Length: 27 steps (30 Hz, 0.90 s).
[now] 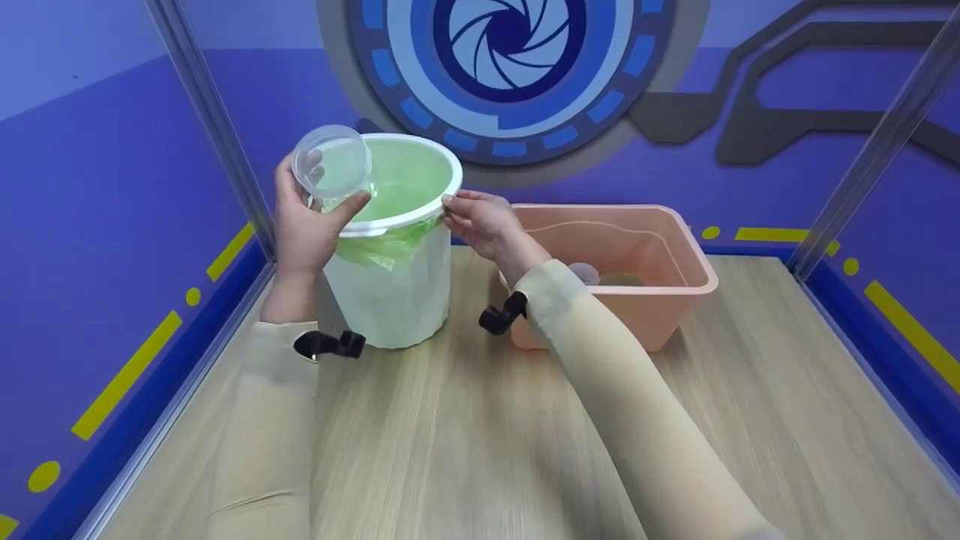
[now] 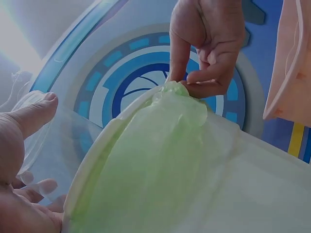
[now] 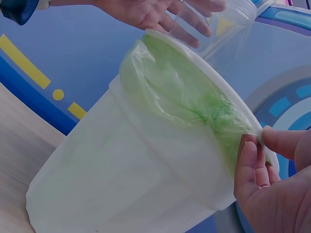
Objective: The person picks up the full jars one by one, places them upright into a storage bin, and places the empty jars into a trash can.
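A white trash bin (image 1: 394, 300) stands on the table, lined with a green plastic bag (image 1: 394, 247) folded over its rim. At the bin's left side, my left hand (image 1: 304, 229) holds a clear plastic cup (image 1: 334, 161), thumb in front and fingers behind. The cup's round opening faces the head camera, over the left part of the rim. On the right side of the rim, my right hand (image 1: 487, 225) pinches the edge and the bag between thumb and fingers. In the right wrist view, the bag (image 3: 165, 92) hangs bunched outside the bin.
A pink rectangular tub (image 1: 607, 319) stands right of the bin, behind my right forearm. Inside it lies a round translucent piece (image 1: 583, 274), partly hidden. Blue and purple panels (image 1: 97, 202) wall the wooden table (image 1: 450, 450) at the sides and back.
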Each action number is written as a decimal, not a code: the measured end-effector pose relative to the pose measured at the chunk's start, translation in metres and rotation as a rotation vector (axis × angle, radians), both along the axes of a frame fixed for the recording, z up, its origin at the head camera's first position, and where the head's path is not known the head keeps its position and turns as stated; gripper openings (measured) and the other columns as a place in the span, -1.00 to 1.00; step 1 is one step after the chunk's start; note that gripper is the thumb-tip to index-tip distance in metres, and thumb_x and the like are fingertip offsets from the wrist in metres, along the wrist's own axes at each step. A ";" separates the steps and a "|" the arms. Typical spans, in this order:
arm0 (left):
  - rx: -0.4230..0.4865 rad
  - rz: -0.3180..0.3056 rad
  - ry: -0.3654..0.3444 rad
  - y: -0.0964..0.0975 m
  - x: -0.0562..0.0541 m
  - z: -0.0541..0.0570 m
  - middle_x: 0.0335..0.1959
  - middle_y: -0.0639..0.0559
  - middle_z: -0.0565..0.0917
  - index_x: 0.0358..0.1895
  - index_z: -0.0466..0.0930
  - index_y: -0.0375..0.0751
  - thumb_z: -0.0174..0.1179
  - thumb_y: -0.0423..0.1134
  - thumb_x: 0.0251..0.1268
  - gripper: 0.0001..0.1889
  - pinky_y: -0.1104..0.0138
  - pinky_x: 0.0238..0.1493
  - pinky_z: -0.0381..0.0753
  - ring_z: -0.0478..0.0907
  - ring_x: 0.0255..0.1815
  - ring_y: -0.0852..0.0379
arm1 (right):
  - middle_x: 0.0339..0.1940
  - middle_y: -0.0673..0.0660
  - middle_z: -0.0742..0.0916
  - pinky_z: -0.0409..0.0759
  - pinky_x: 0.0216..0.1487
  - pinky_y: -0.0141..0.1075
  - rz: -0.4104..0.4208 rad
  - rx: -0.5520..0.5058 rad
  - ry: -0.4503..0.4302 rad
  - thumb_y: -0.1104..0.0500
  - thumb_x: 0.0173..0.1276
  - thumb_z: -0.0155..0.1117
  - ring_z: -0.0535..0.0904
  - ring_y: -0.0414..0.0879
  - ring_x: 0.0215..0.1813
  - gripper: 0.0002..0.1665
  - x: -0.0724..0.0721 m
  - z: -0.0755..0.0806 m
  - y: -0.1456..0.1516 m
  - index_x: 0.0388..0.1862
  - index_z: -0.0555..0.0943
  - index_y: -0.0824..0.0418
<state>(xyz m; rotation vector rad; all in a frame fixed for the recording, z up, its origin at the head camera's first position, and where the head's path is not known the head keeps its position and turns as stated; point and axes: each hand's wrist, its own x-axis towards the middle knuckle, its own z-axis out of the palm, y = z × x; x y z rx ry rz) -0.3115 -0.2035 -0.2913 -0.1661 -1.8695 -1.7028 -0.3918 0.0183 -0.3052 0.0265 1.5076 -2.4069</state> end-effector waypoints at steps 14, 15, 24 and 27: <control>-0.148 0.073 -0.065 0.001 0.002 0.003 0.64 -0.08 0.15 0.69 -0.15 -0.01 0.59 -0.15 0.07 0.22 0.10 0.67 0.25 0.23 0.59 0.00 | -0.35 0.14 0.74 0.74 -0.27 -0.47 0.006 0.017 0.017 0.36 0.47 0.26 0.67 -0.16 -0.35 -0.94 0.000 0.000 0.000 -0.14 0.65 0.30; -0.147 0.071 -0.064 0.001 0.002 0.003 0.63 -0.09 0.18 0.69 -0.16 -0.01 0.58 -0.15 0.08 0.22 0.09 0.67 0.25 0.23 0.59 0.00 | -0.35 0.14 0.74 0.74 -0.26 -0.47 0.007 0.018 0.017 0.36 0.47 0.26 0.67 -0.16 -0.35 -0.94 0.000 0.000 0.000 -0.14 0.65 0.30; -0.138 0.033 -0.074 0.001 0.003 0.003 0.55 -0.15 0.29 0.69 -0.23 0.01 0.52 -0.14 0.18 0.19 0.06 0.74 0.08 0.19 0.64 -0.02 | -0.37 0.14 0.73 0.71 -0.31 -0.48 -0.001 0.009 0.005 0.37 0.47 0.25 0.66 -0.16 -0.38 -0.95 0.000 0.000 0.000 -0.13 0.63 0.30; -0.147 0.038 -0.079 0.001 0.002 0.003 0.54 -0.14 0.30 0.69 -0.22 0.02 0.52 -0.13 0.17 0.19 0.08 0.73 0.11 0.20 0.63 -0.01 | -0.39 0.13 0.73 0.72 -0.31 -0.48 -0.007 0.008 0.004 0.37 0.47 0.25 0.66 -0.16 -0.39 -0.96 -0.001 0.001 -0.001 -0.15 0.63 0.30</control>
